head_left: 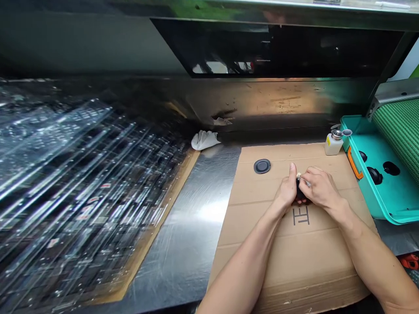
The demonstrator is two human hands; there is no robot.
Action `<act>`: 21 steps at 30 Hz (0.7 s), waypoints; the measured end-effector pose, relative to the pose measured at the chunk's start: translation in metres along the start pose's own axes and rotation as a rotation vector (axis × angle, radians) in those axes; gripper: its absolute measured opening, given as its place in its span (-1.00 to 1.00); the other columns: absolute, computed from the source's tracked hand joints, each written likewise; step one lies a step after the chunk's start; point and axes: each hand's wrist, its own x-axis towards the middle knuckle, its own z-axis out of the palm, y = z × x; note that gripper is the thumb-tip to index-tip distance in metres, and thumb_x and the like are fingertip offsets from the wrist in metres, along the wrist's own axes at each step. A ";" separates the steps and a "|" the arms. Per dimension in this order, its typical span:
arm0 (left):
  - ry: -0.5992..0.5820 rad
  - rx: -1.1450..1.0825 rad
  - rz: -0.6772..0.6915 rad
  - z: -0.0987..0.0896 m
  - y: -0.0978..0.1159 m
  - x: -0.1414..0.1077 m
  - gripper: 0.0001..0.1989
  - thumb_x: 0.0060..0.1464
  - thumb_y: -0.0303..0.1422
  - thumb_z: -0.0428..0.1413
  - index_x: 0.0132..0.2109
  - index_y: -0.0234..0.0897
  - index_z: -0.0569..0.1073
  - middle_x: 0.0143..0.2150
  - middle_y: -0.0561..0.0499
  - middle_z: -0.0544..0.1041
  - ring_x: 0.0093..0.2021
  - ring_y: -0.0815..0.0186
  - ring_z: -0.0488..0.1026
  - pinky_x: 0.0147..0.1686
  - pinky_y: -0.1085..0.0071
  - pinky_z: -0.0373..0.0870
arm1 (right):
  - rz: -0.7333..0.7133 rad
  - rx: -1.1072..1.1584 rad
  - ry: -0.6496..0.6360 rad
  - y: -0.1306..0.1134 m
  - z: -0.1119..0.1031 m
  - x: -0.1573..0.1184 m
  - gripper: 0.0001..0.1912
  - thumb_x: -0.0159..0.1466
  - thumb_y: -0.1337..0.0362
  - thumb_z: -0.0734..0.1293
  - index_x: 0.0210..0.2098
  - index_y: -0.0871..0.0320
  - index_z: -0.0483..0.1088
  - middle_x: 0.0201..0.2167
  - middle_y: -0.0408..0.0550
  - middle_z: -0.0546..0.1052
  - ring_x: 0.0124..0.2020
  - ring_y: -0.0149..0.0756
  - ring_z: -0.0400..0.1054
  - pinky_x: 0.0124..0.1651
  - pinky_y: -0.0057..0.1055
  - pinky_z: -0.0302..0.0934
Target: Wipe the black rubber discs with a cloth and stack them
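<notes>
Over the cardboard sheet [255, 218], my left hand [287, 189] is closed round a small black part [300, 192], thumb pointing up. My right hand [319, 187] is closed against the same part from the other side, its fingers pinched together. A small whitish bit shows by the right fingertips, too small to name. Most of the black part is hidden by the hands. Beyond my left hand, a round dark grey disc [262, 166] with a raised rim lies flat on the cardboard.
At the right stands a teal bin [369, 192] with black round pieces [375, 175], beside a green conveyor belt [399, 122]. A white pump bottle [333, 144] touches the cardboard's far corner. Clear plastic trays [91, 192] fill the left; a crumpled white cloth [205, 140] lies behind.
</notes>
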 end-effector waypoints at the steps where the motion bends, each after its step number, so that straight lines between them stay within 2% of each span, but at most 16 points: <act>1: 0.005 0.020 0.000 -0.001 0.001 0.000 -0.15 0.02 0.40 -0.26 -0.51 -0.31 0.45 -0.72 -0.06 0.40 -0.73 0.29 0.37 -0.76 0.46 0.23 | 0.002 0.012 -0.007 0.001 0.000 0.000 -0.73 0.34 0.30 0.21 -0.37 0.12 0.53 -0.33 -0.06 0.52 -0.25 -0.31 0.34 -0.26 -0.42 0.05; 4: -0.038 -0.136 -0.066 -0.007 0.010 -0.001 -0.16 0.08 0.36 -0.27 -0.46 -0.35 0.46 -0.67 -0.08 0.42 -0.74 0.35 0.33 -0.81 0.51 0.12 | 0.080 0.045 -0.024 0.011 -0.001 0.001 -0.74 0.31 0.26 0.23 -0.41 0.11 0.53 -0.35 -0.07 0.53 -0.30 -0.32 0.34 -0.31 -0.42 0.02; 9: -0.174 -0.813 -0.365 -0.024 0.031 -0.006 -0.17 0.23 0.20 -0.41 -0.24 -0.47 0.43 -0.47 -0.14 0.48 -0.69 0.50 0.27 -0.80 0.63 0.15 | 0.258 0.061 0.123 0.042 -0.005 0.000 -0.66 0.32 0.19 0.18 -0.41 0.13 0.53 -0.40 -0.04 0.53 -0.35 -0.30 0.35 -0.29 -0.40 0.04; 11: -0.201 -0.968 -0.445 -0.028 0.034 -0.008 -0.18 0.24 0.20 -0.39 -0.16 -0.49 0.41 -0.44 -0.15 0.47 -0.66 0.50 0.27 -0.79 0.66 0.19 | 0.326 0.029 0.111 0.051 -0.006 0.001 -0.65 0.31 0.16 0.18 -0.36 0.14 0.55 -0.37 0.01 0.55 -0.33 -0.25 0.36 -0.29 -0.39 0.05; 15: -0.215 -1.074 -0.473 -0.030 0.032 -0.008 -0.19 0.22 0.22 -0.35 -0.06 -0.50 0.37 -0.41 -0.17 0.47 -0.64 0.47 0.28 -0.78 0.64 0.25 | 0.471 -0.100 0.001 0.054 -0.008 0.003 -0.64 0.27 0.11 0.20 -0.28 0.14 0.59 -0.34 0.10 0.59 -0.31 -0.13 0.39 -0.35 -0.36 0.00; 21: -0.236 -1.050 -0.411 -0.032 0.032 -0.008 -0.23 0.25 0.17 -0.32 -0.09 -0.52 0.39 -0.42 -0.18 0.48 -0.64 0.45 0.31 -0.76 0.63 0.28 | 0.497 -0.170 -0.064 0.047 -0.005 0.005 -0.66 0.27 0.12 0.21 -0.28 0.12 0.59 -0.34 0.12 0.60 -0.32 -0.11 0.40 -0.37 -0.34 -0.03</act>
